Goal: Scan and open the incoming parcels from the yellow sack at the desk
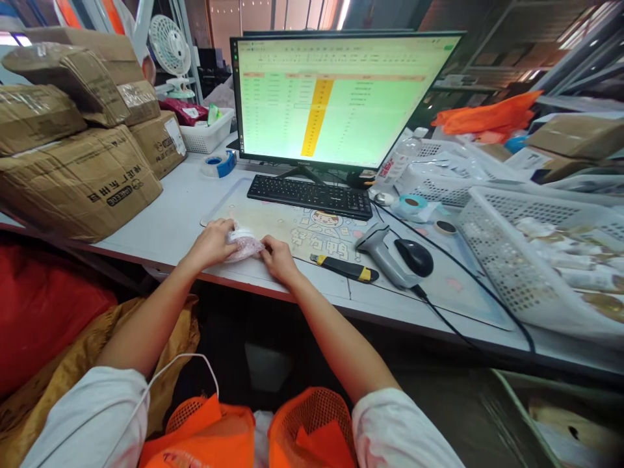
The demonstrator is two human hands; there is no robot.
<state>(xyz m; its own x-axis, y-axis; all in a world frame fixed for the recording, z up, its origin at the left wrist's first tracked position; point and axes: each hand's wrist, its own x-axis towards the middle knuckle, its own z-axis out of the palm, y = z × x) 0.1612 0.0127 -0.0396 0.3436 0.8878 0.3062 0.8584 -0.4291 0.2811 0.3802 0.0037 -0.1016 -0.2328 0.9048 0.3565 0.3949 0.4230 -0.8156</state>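
Observation:
A small bundle in pinkish bubble wrap [245, 243] lies on the desk mat [292, 229] near the front edge of the white table [166, 224]. My left hand [213, 243] is curled over its left side, fingers wrapped on the wrap. My right hand [277, 257] presses its right end with closed fingers. What the wrap holds is hidden.
A yellow-black utility knife [345, 267], barcode scanner [383, 255], mouse [414, 256], keyboard [311, 195] and monitor [336, 101] stand to the right and behind. Taped cardboard boxes [78, 175] crowd the left; white baskets [531, 260] of packets fill the right. Tape rolls [218, 164] lie about.

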